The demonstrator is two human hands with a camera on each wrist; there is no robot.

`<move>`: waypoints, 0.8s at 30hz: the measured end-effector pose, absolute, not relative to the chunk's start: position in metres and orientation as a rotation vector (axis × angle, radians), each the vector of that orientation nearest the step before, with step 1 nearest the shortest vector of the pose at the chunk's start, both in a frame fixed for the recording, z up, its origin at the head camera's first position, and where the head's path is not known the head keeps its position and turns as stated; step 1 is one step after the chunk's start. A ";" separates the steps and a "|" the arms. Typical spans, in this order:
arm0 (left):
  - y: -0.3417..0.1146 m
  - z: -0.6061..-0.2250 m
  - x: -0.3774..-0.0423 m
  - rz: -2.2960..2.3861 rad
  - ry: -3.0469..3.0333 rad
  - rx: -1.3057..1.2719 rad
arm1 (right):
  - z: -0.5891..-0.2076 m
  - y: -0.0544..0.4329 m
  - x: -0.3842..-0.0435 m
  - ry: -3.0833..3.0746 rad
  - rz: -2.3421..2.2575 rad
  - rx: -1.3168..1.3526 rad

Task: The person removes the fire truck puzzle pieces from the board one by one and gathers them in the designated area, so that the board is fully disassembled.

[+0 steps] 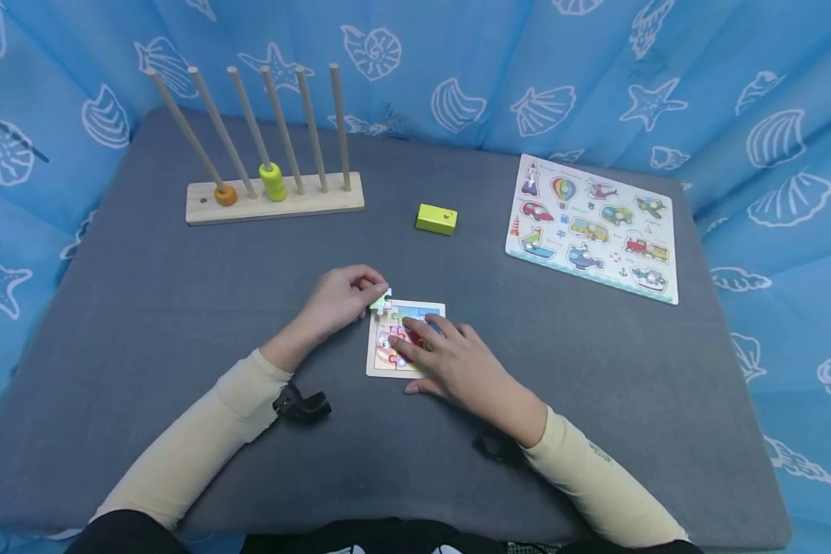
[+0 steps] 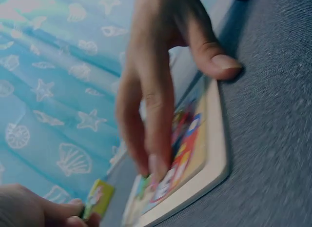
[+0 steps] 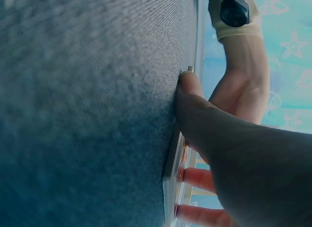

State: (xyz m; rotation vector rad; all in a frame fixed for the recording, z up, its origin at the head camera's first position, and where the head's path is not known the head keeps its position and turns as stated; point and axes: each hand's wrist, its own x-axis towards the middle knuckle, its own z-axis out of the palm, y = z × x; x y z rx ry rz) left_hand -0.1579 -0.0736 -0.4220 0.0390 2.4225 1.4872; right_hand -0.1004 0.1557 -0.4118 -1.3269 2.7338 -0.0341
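A small square jigsaw puzzle in a pale wooden frame (image 1: 371,355) lies flat on the grey table, with pink, blue and yellow pieces in it. My left hand (image 1: 346,296) pinches a green and white puzzle piece (image 1: 382,302) between thumb and fingertip, over the frame's upper left corner. Spread across the right side of the puzzle, my right hand (image 1: 457,369) rests its fingertips on the pieces, its thumb by the lower edge. In the left wrist view those right fingers (image 2: 155,114) reach down onto the pieces, hiding part of the picture.
A wooden stand with upright pegs (image 1: 318,201) carries an orange bead (image 1: 225,195) and lime green beads (image 1: 273,182) at the back left. A yellow-green block (image 1: 436,219) lies behind the puzzle. To the right is a vehicle picture board (image 1: 592,227). A blue shell-print curtain (image 1: 505,61) hangs behind.
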 end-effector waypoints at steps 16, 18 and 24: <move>-0.144 -0.431 -0.138 1.259 2.809 -0.007 | -0.412 0.159 -0.099 2.739 -0.093 -1.337; -0.148 -0.433 -0.138 1.239 2.868 0.017 | -0.412 0.159 -0.099 2.740 -0.102 -1.339; -0.160 -0.437 -0.141 1.166 3.009 0.091 | -0.412 0.158 -0.100 2.737 -0.143 -1.343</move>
